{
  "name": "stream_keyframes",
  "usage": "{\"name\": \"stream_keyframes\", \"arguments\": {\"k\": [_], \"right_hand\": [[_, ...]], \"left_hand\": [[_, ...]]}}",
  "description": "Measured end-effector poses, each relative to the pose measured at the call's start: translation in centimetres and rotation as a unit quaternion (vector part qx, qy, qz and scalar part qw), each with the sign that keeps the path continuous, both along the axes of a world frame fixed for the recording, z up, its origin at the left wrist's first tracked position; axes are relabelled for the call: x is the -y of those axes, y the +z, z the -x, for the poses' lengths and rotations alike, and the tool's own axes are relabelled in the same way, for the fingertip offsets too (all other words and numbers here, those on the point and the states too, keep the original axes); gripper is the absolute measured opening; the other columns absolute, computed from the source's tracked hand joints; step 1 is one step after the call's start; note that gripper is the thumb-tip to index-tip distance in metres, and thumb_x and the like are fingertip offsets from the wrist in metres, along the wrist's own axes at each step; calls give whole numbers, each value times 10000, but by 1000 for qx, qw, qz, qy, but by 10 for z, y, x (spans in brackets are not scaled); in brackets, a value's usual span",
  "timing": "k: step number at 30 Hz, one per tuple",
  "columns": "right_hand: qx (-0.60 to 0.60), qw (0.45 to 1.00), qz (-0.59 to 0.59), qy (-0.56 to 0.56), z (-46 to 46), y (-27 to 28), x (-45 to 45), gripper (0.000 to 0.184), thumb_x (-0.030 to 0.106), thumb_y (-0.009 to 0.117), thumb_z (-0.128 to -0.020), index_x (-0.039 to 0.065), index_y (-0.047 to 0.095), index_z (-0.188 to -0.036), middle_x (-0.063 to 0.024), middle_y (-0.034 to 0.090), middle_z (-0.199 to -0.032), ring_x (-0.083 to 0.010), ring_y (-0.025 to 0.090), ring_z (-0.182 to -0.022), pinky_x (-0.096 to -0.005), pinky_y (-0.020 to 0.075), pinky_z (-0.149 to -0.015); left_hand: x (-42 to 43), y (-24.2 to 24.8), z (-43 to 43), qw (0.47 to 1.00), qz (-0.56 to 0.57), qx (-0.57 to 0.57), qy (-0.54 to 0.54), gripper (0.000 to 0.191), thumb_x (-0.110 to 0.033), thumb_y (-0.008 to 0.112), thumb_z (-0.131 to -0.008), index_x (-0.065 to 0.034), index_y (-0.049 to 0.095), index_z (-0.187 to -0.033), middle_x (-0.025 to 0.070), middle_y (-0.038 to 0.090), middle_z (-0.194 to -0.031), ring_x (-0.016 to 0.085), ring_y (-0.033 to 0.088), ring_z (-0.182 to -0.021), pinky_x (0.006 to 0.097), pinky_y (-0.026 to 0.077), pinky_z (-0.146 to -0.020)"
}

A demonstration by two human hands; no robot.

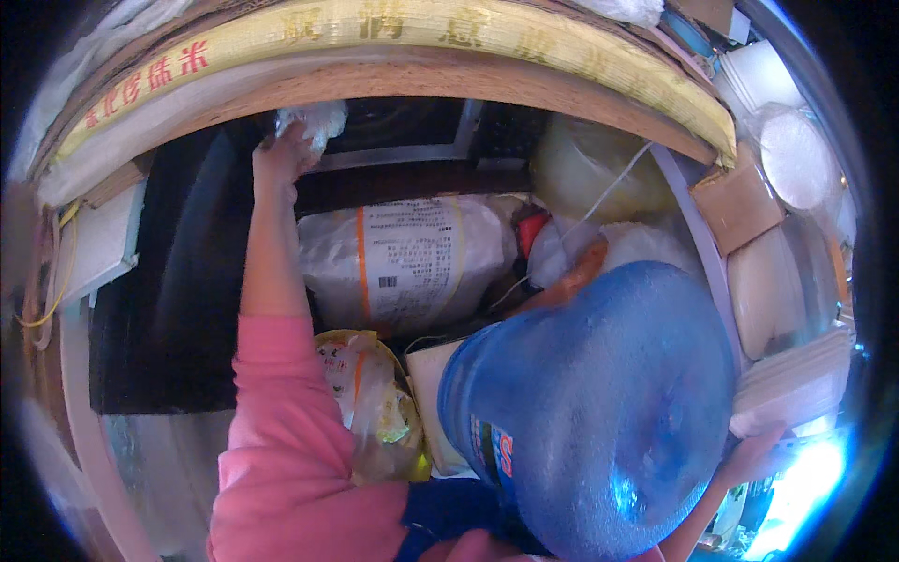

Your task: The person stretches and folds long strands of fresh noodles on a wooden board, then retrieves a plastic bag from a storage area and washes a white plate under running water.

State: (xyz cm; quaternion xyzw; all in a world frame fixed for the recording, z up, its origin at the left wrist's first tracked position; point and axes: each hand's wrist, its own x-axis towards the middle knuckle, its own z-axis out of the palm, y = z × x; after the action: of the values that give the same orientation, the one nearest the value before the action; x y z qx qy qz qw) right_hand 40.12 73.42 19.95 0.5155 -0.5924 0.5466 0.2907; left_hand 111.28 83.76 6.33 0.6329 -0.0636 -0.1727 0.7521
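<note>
My left hand (289, 146) reaches far forward under a wooden shelf edge (421, 76). It is closed on a crumpled whitish, shiny bundle (324, 126), which looks like plastic or cloth. Just beyond is a dark appliance front (400, 126) with a silvery frame. A large blue water bottle (597, 393) lies tilted across my front, its base towards me. My right arm (737, 467) shows at the bottle's lower right; I cannot make out the hand, which seems hidden. A white printed sack (414, 260) with an orange stripe lies below the appliance.
A yellow printed sack (407, 24) lies along the shelf. Below my left arm stands a printed plastic bag (372, 393). Bagged goods (597, 168) sit farther right. Brown cardboard (737, 200) and stacked white packages (793, 379) line the right side. A white foam board (105, 239) projects at left.
</note>
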Motion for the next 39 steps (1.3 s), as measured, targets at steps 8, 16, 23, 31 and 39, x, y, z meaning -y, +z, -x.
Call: {"name": "stream_keyframes", "arguments": {"k": [8, 16, 23, 31, 39], "right_hand": [[-53, 997, 41, 41, -2, -2, 6, 586, 339, 605, -890, -97, 417, -1233, -298, 516, -1132, -389, 556, -1000, -477, 463, -852], [-35, 979, 85, 183, -29, 4, -5, 808, 378, 675, -829, -58, 273, -1379, -294, 440, -1255, -420, 514, -1101, -456, 448, -919], [-61, 933, 89, 344, 37, -5, -64, 613, 192, 723, -792, -8, 447, -1301, -175, 515, -1183, -296, 460, -1083, -376, 403, -933], [6, 751, -232, 619, 174, -86, -143, 373, 137, 663, -766, 12, 579, -1107, -182, 571, -1085, -350, 507, -1087, -429, 409, -947], [178, 565, -542, 597, 338, -144, -146, 462, 312, 772, -739, -19, 630, -1028, -96, 668, -901, -127, 600, -829, -304, 501, -738]], "left_hand": [[-91, 1, 125, 987, 122, -85, -65, 402, -229, 559, -878, 45, 515, -1169, 171, 642, -1032, 274, 655, -849, 319, 509, -658], [-231, 18, 282, 988, 116, -88, -41, 376, -189, 489, -908, 55, 495, -1195, 174, 609, -1092, 290, 622, -919, 368, 509, -737], [-320, 52, 459, 996, 12, -76, -48, 411, -226, 534, -870, 32, 521, -1189, 138, 610, -1114, 274, 619, -975, 392, 512, -777], [-245, 33, 636, 943, 8, -101, -316, 334, -215, 525, -884, -22, 533, -1157, 55, 591, -1040, 184, 577, -870, 326, 477, -704], [-136, -7, 808, 801, -134, -114, -572, 328, -95, 548, -814, 4, 562, -1126, 72, 631, -986, 127, 609, -786, 255, 494, -652]]}}
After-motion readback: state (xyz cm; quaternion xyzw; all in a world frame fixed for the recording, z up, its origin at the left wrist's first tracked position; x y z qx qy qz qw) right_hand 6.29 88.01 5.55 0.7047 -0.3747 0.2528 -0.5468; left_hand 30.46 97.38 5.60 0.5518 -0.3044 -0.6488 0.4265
